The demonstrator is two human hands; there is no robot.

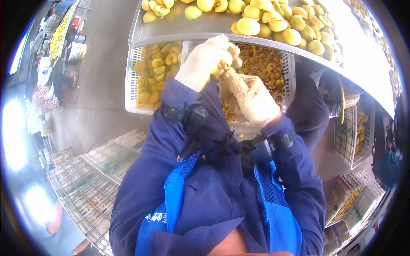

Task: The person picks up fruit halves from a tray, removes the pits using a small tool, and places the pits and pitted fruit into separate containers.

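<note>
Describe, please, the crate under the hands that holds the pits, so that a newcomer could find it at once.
Start at the steel table heaped with yellow-green fruit. Under its near edge sit two white slatted crates side by side, below the gloved left hand and right hand. The pit crate is the right one: it holds small brownish pits, while the left crate holds larger yellow fruit halves.

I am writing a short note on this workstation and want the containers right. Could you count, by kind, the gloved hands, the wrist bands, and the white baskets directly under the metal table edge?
Gloved hands: 2, the left hand and the right hand, both on one fruit
Wrist bands: 2
White baskets: 2, one of halved fruit, one of pits
Total: 6
</note>
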